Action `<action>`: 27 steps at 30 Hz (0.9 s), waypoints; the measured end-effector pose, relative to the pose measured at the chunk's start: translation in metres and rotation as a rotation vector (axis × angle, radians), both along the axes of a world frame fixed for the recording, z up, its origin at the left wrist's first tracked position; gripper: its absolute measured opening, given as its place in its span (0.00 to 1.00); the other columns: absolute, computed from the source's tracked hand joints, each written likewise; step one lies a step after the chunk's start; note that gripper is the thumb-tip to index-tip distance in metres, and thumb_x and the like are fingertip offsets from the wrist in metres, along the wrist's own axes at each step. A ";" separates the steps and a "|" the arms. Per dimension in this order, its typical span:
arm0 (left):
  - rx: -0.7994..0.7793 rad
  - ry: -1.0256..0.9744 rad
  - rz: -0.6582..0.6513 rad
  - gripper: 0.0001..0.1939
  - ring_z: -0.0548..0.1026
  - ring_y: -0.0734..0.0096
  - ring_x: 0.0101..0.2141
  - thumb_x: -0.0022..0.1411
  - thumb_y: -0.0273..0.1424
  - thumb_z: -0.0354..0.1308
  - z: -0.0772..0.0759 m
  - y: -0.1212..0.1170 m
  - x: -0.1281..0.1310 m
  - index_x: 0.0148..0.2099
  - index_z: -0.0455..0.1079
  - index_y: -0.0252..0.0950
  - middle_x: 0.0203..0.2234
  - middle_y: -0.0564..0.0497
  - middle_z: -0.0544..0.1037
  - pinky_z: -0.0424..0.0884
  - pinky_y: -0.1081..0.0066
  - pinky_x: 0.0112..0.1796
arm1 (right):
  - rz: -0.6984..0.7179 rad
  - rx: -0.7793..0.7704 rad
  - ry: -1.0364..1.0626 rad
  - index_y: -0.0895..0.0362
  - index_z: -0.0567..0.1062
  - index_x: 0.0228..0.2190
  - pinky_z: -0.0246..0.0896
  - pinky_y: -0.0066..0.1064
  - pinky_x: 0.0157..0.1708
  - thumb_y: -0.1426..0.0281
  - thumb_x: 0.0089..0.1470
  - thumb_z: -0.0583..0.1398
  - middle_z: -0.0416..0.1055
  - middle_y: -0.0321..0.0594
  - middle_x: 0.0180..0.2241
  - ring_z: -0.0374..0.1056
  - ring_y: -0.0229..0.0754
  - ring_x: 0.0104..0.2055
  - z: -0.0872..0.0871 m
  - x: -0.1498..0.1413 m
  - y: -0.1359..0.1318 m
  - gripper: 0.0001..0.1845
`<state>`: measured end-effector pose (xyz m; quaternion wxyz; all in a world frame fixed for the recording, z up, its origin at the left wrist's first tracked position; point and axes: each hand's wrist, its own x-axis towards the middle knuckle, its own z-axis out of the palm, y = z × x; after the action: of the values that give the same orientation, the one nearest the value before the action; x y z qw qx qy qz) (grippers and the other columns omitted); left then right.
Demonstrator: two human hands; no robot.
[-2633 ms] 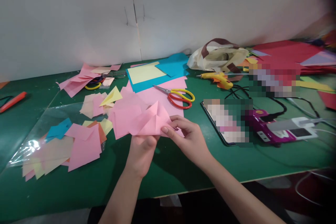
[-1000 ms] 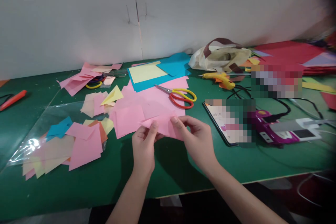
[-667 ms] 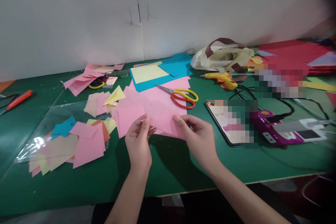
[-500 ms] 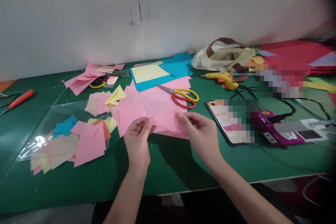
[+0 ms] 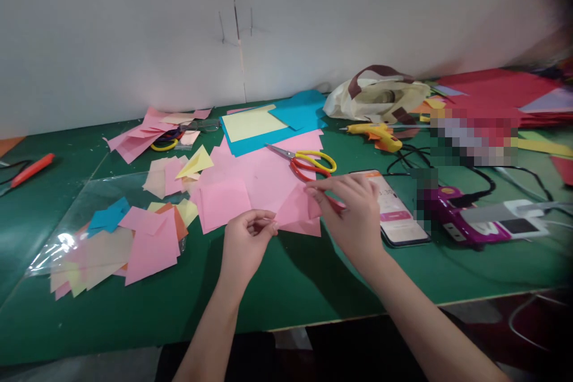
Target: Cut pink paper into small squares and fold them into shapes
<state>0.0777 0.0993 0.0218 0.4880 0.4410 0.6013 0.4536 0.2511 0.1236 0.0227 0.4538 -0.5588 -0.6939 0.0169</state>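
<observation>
Between my hands is a small piece of pink paper (image 5: 296, 205), raised over larger pink sheets (image 5: 250, 167) on the table. My left hand (image 5: 248, 239) pinches its lower left corner between thumb and fingertips. The upper right part is gripped by my right hand (image 5: 349, 209), which hides some of it; a fold seems to show there. Scissors with one yellow and one red handle (image 5: 317, 162) lie just beyond my right hand. A stack of pink squares (image 5: 225, 203) rests left of the held piece.
Left, a clear plastic sheet (image 5: 85, 197) lies under cut papers (image 5: 152, 245). A phone (image 5: 403, 215), purple power strip (image 5: 452, 221) and cables are on the right. Behind are a yellow glue gun (image 5: 378, 136), a cloth bag (image 5: 335, 104) and blue sheets (image 5: 304, 108) by the wall.
My left hand has moved right and slightly down, and my right hand a little right and up. The held pink paper has turned, so it now slants between them.
</observation>
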 end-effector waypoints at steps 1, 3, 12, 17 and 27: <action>0.023 -0.025 0.032 0.07 0.76 0.68 0.24 0.45 0.28 0.65 0.000 0.000 0.001 0.31 0.77 0.35 0.21 0.50 0.78 0.74 0.70 0.31 | -0.034 0.006 0.096 0.52 0.73 0.37 0.53 0.41 0.42 0.63 0.53 0.60 0.73 0.41 0.36 0.64 0.47 0.40 0.001 -0.002 -0.001 0.10; 0.063 -0.093 0.095 0.09 0.77 0.69 0.25 0.46 0.29 0.66 -0.001 0.001 0.003 0.33 0.77 0.35 0.22 0.50 0.79 0.74 0.69 0.33 | -0.105 -0.021 0.338 0.52 0.66 0.48 0.58 0.39 0.39 0.59 0.48 0.63 0.67 0.46 0.44 0.64 0.47 0.43 0.000 -0.008 -0.003 0.26; 0.032 -0.289 0.179 0.12 0.78 0.68 0.30 0.44 0.31 0.68 -0.002 0.000 0.013 0.34 0.78 0.34 0.27 0.48 0.81 0.75 0.67 0.38 | 0.247 -0.642 0.769 0.58 0.73 0.21 0.63 0.31 0.28 0.58 0.47 0.62 0.71 0.38 0.22 0.66 0.39 0.26 -0.012 -0.048 -0.020 0.16; 0.036 -0.221 0.175 0.10 0.79 0.66 0.31 0.46 0.30 0.67 -0.001 -0.002 0.013 0.35 0.78 0.36 0.29 0.48 0.82 0.75 0.64 0.39 | 0.197 -0.648 0.876 0.58 0.75 0.20 0.62 0.30 0.28 0.60 0.43 0.65 0.72 0.37 0.21 0.66 0.39 0.26 -0.010 -0.045 -0.018 0.13; 0.132 -0.017 -0.016 0.11 0.70 0.76 0.19 0.57 0.35 0.57 0.005 -0.005 0.011 0.36 0.75 0.34 0.20 0.52 0.75 0.70 0.76 0.22 | 0.269 -0.730 1.021 0.58 0.75 0.19 0.62 0.29 0.31 0.61 0.41 0.67 0.72 0.36 0.21 0.66 0.37 0.26 -0.011 -0.046 -0.018 0.13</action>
<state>0.0889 0.0943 0.0266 0.4666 0.4731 0.5623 0.4922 0.2053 0.1060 0.0119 0.5016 -0.5072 -0.4040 0.5726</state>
